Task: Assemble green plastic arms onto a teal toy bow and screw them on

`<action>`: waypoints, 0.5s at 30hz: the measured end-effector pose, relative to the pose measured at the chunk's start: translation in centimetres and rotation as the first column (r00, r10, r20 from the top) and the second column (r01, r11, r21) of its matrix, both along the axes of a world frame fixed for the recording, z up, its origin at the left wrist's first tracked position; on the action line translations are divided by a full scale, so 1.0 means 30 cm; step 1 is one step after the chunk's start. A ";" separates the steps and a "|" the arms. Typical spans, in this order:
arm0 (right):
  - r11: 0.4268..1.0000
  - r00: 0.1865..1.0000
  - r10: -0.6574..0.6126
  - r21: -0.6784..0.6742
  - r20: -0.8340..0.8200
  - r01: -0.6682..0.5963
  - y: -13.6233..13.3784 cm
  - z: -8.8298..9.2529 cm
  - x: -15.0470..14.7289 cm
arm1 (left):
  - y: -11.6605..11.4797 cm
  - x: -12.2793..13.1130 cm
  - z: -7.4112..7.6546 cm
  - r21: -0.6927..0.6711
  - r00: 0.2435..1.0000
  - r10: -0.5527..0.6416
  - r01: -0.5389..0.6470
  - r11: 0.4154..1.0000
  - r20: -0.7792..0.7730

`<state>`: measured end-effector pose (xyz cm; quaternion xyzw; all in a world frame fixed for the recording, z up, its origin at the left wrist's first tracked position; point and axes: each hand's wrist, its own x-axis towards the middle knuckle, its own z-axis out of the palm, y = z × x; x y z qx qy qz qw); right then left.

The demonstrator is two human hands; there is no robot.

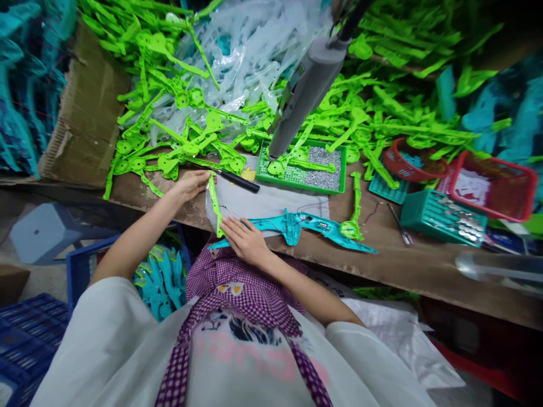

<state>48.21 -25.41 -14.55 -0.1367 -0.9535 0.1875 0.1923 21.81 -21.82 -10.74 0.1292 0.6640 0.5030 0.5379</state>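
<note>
My left hand (193, 183) pinches the upper end of a narrow green plastic strip (215, 204) that runs down over a grey cloth (271, 200). My right hand (242, 238) lies at the strip's lower end, fingers stretched out and pressing on it and on the left tip of a long teal plastic piece (297, 225) with thin wires on it. A black pen-like tool (237, 180) lies just past my left hand. A grey powered screwdriver (307, 90) hangs above a green tray (303, 164) of small screws.
A big pile of green plastic parts (182, 113) and clear ones (254, 51) fills the back of the wooden bench (382, 254). Red baskets (492, 183) and a teal basket (441, 215) stand at right. Cardboard (85, 113) is at left, blue crates (25, 333) below.
</note>
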 end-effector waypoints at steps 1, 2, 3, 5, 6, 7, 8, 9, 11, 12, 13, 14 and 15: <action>1.000 1.000 -0.014 -0.012 0.000 0.014 -0.001 0.000 -0.001 | -0.005 0.009 -0.006 0.030 0.999 0.010 -0.009 1.000 -0.037; 0.999 1.000 -0.030 -0.023 0.000 0.030 -0.004 0.000 -0.002 | -0.014 0.023 -0.012 0.065 0.996 0.025 -0.020 0.998 -0.087; 0.998 0.999 -0.046 -0.032 0.003 0.046 -0.007 0.001 -0.003 | -0.026 0.039 -0.017 0.102 0.988 0.044 -0.029 0.994 -0.151; 0.997 0.998 -0.070 -0.043 0.009 0.070 -0.015 0.005 -0.002 | -0.062 0.079 -0.027 0.181 0.933 0.098 -0.036 0.983 -0.347; 0.996 0.997 -0.078 -0.049 0.009 0.078 -0.016 0.011 0.002 | -0.086 0.100 -0.031 0.218 0.874 0.129 -0.027 0.976 -0.468; 0.994 0.996 -0.088 -0.061 0.001 0.087 -0.013 0.021 0.009 | -0.111 0.120 -0.035 0.243 0.797 0.154 -0.010 0.970 -0.584; 0.991 0.994 -0.107 -0.081 -0.018 0.106 -0.004 0.036 0.019 | -0.138 0.138 -0.040 0.255 0.715 0.174 0.007 0.967 -0.677; 0.984 0.988 -0.148 -0.111 -0.049 0.142 0.013 0.058 0.030 | -0.163 0.154 -0.047 0.258 0.645 0.186 0.019 0.966 -0.741; 0.939 0.940 -0.311 -0.201 -0.143 0.280 0.074 0.123 0.049 | -0.205 0.177 -0.063 0.254 0.573 0.203 0.010 0.967 -0.794; 0.893 0.884 -0.421 -0.261 -0.201 0.366 0.118 0.166 0.050 | -0.218 0.183 -0.072 0.259 0.560 0.222 -0.014 0.966 -0.798; 0.836 0.808 -0.528 -0.324 -0.261 0.442 0.170 0.213 0.042 | -0.227 0.187 -0.081 0.269 0.553 0.248 -0.045 0.962 -0.795; 0.783 0.716 -0.612 -0.388 -0.335 0.487 0.227 0.262 0.024 | -0.231 0.187 -0.090 0.283 0.549 0.278 -0.077 0.956 -0.788; 0.741 0.620 -0.667 -0.453 -0.412 0.496 0.288 0.310 -0.004 | -0.231 0.185 -0.097 0.298 0.547 0.306 -0.106 0.949 -0.779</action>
